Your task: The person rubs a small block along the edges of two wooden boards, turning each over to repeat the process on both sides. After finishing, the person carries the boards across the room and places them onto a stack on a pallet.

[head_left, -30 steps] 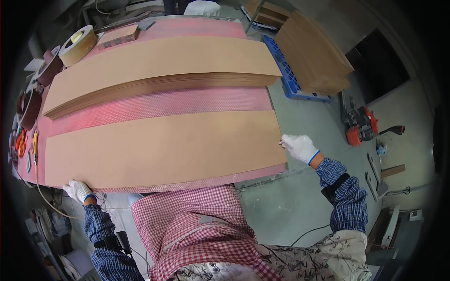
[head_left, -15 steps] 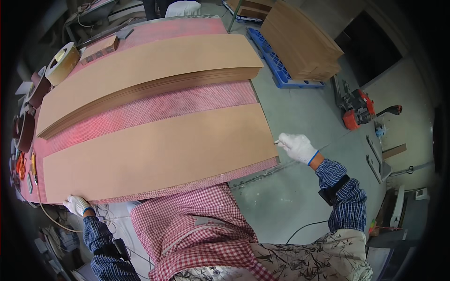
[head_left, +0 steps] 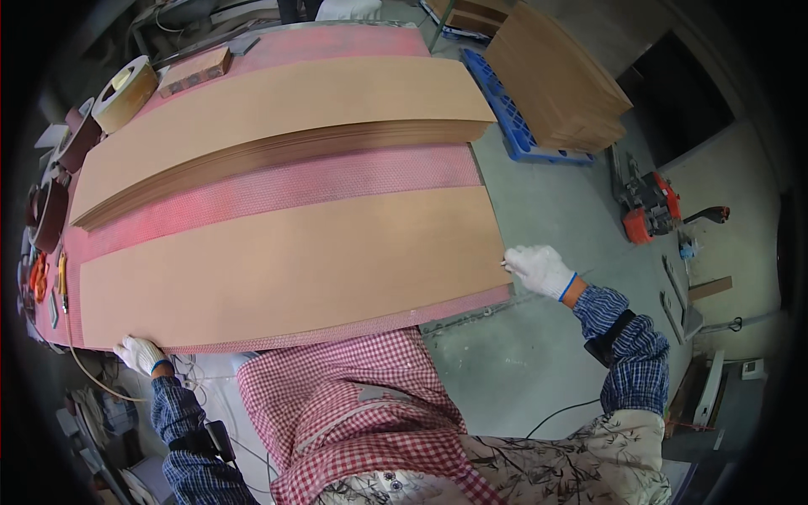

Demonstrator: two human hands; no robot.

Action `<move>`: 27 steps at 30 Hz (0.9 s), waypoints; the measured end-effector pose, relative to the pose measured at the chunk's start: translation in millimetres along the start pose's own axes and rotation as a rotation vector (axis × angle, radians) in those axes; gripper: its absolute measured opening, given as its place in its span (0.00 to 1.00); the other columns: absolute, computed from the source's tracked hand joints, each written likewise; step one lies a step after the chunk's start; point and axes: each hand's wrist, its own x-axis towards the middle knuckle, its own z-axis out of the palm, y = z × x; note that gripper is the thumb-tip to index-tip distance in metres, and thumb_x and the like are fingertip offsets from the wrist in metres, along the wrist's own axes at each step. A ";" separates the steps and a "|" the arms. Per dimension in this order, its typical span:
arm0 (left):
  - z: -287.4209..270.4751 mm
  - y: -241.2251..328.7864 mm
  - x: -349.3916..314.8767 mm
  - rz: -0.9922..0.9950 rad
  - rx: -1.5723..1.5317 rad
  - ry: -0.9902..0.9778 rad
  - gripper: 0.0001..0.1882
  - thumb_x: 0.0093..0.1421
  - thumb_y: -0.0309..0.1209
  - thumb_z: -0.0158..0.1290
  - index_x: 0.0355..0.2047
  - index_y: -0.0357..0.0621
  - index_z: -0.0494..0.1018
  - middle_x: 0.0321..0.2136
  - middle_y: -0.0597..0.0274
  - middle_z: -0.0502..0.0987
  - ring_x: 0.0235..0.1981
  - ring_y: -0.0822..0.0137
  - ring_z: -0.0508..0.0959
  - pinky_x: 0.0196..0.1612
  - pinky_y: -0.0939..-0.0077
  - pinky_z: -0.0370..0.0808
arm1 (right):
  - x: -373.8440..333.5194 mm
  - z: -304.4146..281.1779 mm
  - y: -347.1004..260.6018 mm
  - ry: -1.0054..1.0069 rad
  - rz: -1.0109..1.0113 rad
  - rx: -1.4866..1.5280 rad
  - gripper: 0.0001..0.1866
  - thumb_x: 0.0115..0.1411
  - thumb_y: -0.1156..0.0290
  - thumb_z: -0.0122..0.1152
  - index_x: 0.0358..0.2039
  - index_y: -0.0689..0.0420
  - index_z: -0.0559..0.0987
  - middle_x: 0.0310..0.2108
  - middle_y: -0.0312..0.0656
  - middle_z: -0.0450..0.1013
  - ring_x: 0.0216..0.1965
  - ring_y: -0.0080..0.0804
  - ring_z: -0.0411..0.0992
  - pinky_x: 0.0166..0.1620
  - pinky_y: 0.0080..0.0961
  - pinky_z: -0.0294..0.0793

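A long flat brown cardboard sheet (head_left: 286, 261) lies across the near part of a table covered in pink bubble wrap (head_left: 353, 172). My left hand (head_left: 140, 354), in a white knit glove, is closed at the sheet's near left corner, its fingers at the edge. My right hand (head_left: 540, 271), gloved the same way, is at the sheet's right edge near the front corner. Its fingers are pinched together, and a small bit of something shows at their tips, too small to name. Farther back lies a stack of similar brown sheets (head_left: 295, 101).
Tape rolls (head_left: 124, 94) line the table's left side, near a brown block (head_left: 195, 71), orange-handled scissors (head_left: 38, 278) and a yellow cutter (head_left: 62, 273). Beyond the table's right end, cardboard (head_left: 555, 80) stands on a blue pallet (head_left: 505, 109), with a red pallet truck (head_left: 652, 206) nearby.
The whole view has shifted slightly, with the table appearing a little farther right and higher. My right hand's fingertips are still by the sheet's right edge; my left hand stays at its corner.
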 end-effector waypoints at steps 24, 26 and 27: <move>-9.4 20.3 -20.7 0.051 -0.053 0.027 0.27 0.60 0.35 0.41 0.55 0.27 0.62 0.50 0.32 0.69 0.50 0.42 0.71 0.53 0.59 0.65 | 80.0 -41.4 -92.8 -0.015 -0.099 0.334 0.09 0.62 0.62 0.50 0.36 0.52 0.72 0.33 0.43 0.77 0.34 0.44 0.76 0.37 0.37 0.75; -10.2 19.4 -14.9 -0.010 -0.043 0.013 0.28 0.60 0.36 0.40 0.56 0.25 0.61 0.51 0.33 0.68 0.51 0.43 0.70 0.54 0.60 0.65 | 50.4 -42.7 -58.8 0.000 0.056 0.294 0.09 0.62 0.62 0.50 0.36 0.52 0.72 0.33 0.43 0.77 0.35 0.46 0.75 0.37 0.38 0.74; -7.5 17.8 -15.3 -0.010 -0.050 0.000 0.28 0.60 0.36 0.40 0.56 0.25 0.61 0.51 0.33 0.68 0.51 0.43 0.70 0.54 0.60 0.65 | 33.9 -39.8 -42.1 -0.013 0.119 0.224 0.08 0.62 0.62 0.50 0.36 0.52 0.72 0.32 0.44 0.76 0.35 0.47 0.75 0.37 0.39 0.74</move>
